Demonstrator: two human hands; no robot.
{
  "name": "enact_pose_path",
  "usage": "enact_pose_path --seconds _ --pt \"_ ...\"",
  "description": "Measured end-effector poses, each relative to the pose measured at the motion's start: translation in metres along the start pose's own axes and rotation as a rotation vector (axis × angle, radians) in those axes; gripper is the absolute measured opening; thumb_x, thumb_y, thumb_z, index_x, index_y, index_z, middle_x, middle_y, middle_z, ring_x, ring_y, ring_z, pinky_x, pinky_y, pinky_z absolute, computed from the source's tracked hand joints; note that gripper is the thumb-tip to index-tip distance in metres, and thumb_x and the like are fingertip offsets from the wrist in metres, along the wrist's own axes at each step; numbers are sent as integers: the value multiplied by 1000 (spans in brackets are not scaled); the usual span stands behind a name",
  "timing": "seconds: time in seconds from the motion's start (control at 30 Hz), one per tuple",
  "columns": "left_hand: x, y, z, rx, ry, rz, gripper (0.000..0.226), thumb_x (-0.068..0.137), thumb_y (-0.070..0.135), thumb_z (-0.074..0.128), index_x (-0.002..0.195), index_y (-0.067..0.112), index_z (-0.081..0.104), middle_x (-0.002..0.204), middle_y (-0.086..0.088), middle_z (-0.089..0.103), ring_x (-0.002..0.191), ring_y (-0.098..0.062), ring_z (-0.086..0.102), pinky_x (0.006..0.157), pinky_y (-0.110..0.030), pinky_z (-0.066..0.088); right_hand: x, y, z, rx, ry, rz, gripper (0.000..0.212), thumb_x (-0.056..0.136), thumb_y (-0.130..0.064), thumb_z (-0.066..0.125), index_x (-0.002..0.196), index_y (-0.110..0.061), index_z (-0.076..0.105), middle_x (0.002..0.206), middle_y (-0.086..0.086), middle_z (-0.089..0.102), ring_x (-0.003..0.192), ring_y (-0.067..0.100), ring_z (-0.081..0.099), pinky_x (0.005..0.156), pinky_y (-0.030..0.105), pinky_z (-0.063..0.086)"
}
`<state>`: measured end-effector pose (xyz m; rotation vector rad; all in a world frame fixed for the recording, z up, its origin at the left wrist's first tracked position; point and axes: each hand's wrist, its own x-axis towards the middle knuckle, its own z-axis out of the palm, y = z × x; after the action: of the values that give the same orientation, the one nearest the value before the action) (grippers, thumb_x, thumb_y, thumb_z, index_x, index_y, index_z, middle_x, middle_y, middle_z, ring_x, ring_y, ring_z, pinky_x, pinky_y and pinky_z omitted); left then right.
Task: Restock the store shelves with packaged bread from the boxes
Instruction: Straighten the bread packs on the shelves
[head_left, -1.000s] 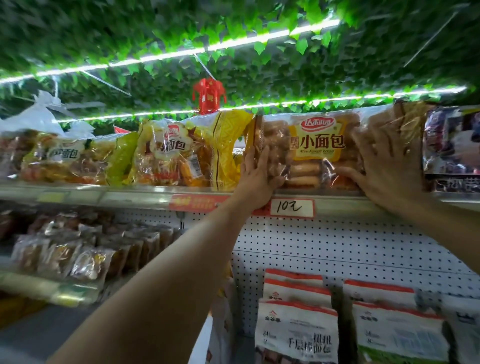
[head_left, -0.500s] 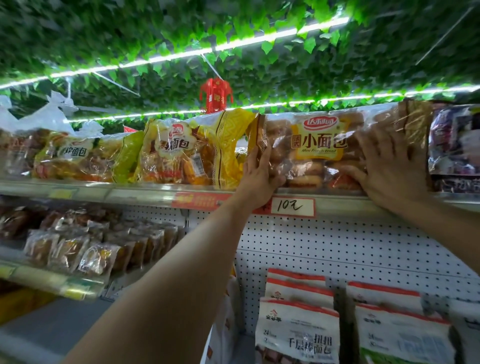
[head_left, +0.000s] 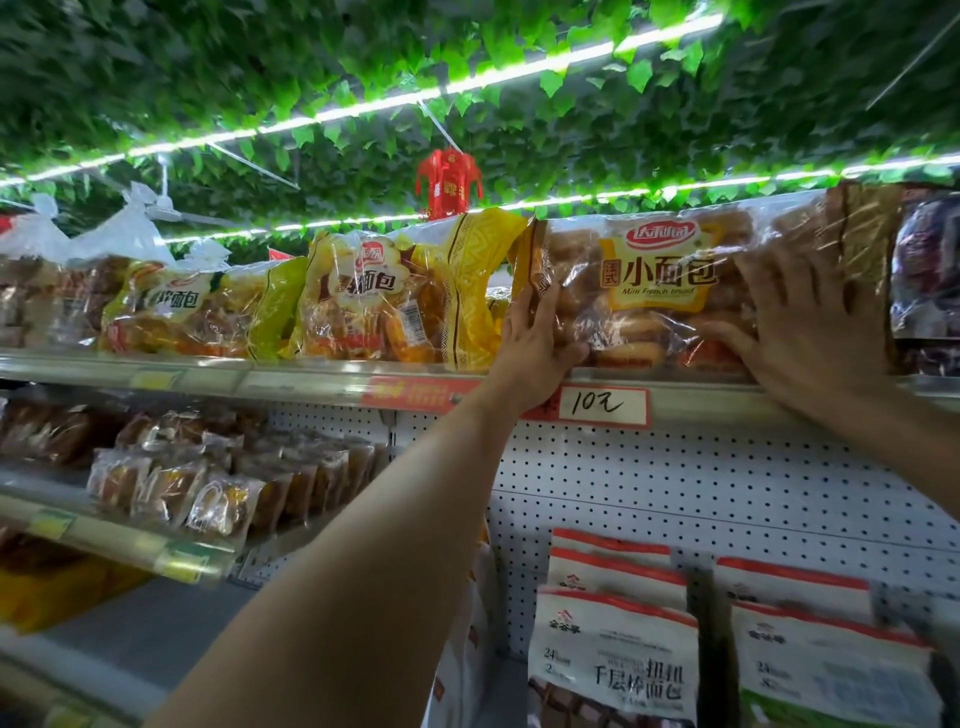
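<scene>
On the top shelf (head_left: 322, 375), the bread bag (head_left: 655, 291) stands between both flat, released grips: left hand (head_left: 535, 345), right hand (head_left: 810, 332).

The left hand (head_left: 535, 345) has slid a little up the left end of the bread bag (head_left: 649, 291), and its fingers (head_left: 537, 306) now reach higher on the wrapper. The right hand (head_left: 810, 325) has moved slightly lower on the bag's right part.
</scene>
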<state>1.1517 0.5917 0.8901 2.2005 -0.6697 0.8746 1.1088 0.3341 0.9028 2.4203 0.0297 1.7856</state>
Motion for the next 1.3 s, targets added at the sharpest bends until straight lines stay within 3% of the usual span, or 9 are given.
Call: enact_pose_path --seconds 0.27,0.57,0.73,0.83,0.9,1.0,1.17,1.23,1.3 --pt "-1 0 2 -4 17 -8 79 99 36 55 158 31 4 164 -9 -8 151 -32 -7 120 -49 7 -2 2 -4 7 -1 -22 85 83 -74 26 144 -16 35 149 14 33 136 37 31 96 65 37" --pt "2 -2 3 7 23 -8 80 98 35 57 158 31 5 164 -8 -7 150 -34 -4 119 -52 9 -3 -1 -10 33 -37 5 84 83 -76 25 150 -25 26 152 9 28 140 33 25 97 65 36" --pt "3 -3 4 -13 26 -5 80 97 35 58 157 32 5 164 -9 -5 150 -32 -2 119 -51 10 -5 -6 -15 -7 -20 -15 80 85 -70 31 147 -21 30 146 15 32 136 37 30 92 64 38" --pt "1 -5 -3 -25 65 82 75 93 29 65 155 24 23 161 -9 13 147 -30 18 119 -48 26 -4 -8 -17 -51 -50 -29 72 91 -62 36 146 -16 33 145 24 33 133 44 32 93 65 38" --pt "-10 -11 -15 67 110 224 63 92 22 65 149 20 38 153 -5 33 138 -25 37 108 -40 40 -2 -9 -19 -37 -81 -27 69 91 -58 37 143 -12 37 142 28 35 130 47 34 95 67 36" --pt "-28 -33 -42 262 237 385 46 95 18 60 140 19 50 140 -3 49 127 -22 46 99 -36 44 0 -23 -28 -74 -73 -20 67 86 -58 38 130 -9 48 132 27 42 121 44 39 92 62 40" --pt "-37 -95 -95 297 415 175 42 96 22 56 138 18 50 138 -4 47 127 -22 42 106 -31 31 11 -100 -30 97 -46 -14 50 96 -48 35 115 -9 61 120 19 58 112 37 51 93 51 39" --pt "-34 -119 -118 267 439 58 46 97 25 54 141 17 45 142 -6 44 132 -23 36 113 -36 27 25 -137 -29 279 -79 -6 42 100 -43 40 110 -9 63 111 15 63 99 32 57 82 43 45" --pt "-28 -143 -140 187 397 -27 56 95 26 58 147 19 39 149 -6 37 138 -25 29 116 -40 22 44 -170 -26 419 -152 62 42 101 -41 40 107 -7 65 100 15 65 80 28 58 68 34 42"
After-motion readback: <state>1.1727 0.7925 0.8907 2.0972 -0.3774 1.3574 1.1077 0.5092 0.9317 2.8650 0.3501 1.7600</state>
